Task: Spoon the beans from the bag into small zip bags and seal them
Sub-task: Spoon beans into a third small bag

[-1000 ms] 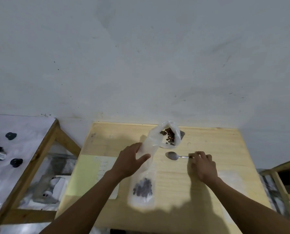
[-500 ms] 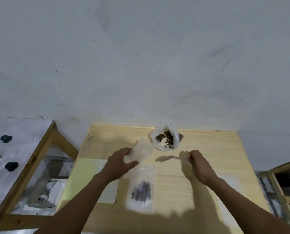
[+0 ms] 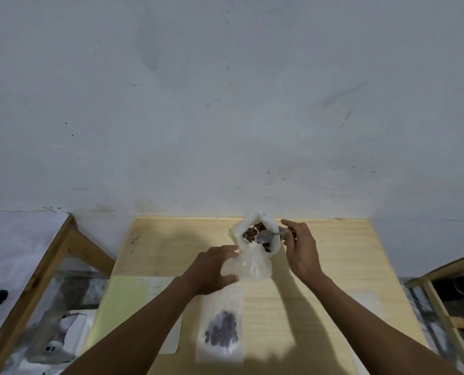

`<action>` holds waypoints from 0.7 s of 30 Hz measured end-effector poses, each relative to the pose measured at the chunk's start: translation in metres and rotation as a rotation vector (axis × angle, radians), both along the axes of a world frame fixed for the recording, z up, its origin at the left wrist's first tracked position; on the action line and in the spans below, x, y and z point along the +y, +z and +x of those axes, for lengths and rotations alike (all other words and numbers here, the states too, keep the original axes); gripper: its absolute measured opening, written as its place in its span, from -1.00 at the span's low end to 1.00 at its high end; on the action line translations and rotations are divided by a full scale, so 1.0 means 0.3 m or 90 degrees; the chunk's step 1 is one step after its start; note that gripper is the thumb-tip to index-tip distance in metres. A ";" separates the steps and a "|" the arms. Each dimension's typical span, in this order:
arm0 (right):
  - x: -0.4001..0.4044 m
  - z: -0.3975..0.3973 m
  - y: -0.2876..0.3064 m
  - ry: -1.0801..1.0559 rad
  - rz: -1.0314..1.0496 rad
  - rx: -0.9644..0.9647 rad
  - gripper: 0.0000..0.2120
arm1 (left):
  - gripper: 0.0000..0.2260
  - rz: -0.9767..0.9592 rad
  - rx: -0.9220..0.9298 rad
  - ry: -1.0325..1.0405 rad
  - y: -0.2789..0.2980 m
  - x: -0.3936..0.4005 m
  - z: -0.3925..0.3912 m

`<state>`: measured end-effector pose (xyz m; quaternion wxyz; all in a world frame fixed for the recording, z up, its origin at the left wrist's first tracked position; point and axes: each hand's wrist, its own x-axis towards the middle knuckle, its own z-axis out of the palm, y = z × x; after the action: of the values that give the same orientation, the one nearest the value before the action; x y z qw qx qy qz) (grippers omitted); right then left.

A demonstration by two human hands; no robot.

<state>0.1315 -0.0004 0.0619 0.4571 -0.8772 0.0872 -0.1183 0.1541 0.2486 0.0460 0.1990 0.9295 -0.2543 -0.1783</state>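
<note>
Two hands work my far bench (image 3: 333,266): left hand (image 3: 211,269) curls round an empty zip bag (image 3: 252,266); right hand (image 3: 301,247) pinches the spoon (image 3: 266,236) inside the bean bag (image 3: 252,231).

Wall: you've got a plain grey-white wall (image 3: 225,104) filling most of your view, scuffed with small dark specks and smudges.
Table: a light wooden table (image 3: 341,255) sits pushed right up against it.
Left side: there's a wood-framed bench (image 3: 36,269) with a white top, a few dark round bits resting on it.
Right side: you can just catch the corner of a wooden shelf frame (image 3: 441,299).
Light: dim-ish, coming from above and throwing soft shadows on the tabletop.
</note>
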 end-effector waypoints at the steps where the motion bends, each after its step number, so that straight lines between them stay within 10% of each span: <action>1: 0.006 0.000 -0.003 0.008 -0.019 -0.004 -0.74 | -0.46 -0.001 0.004 -0.017 -0.006 -0.013 0.011; 13: 0.019 0.001 -0.029 0.020 -0.071 0.057 -0.87 | -0.45 -0.071 0.114 -0.034 -0.063 -0.111 0.139; 21: 0.007 0.020 -0.119 -0.138 0.129 0.078 -0.73 | -0.46 -0.108 0.104 -0.067 -0.081 -0.141 0.158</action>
<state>0.1377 0.0016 0.0263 0.5215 -0.8176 0.2210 -0.1038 0.2015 0.2063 0.0216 0.2872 0.8772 -0.2994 -0.2417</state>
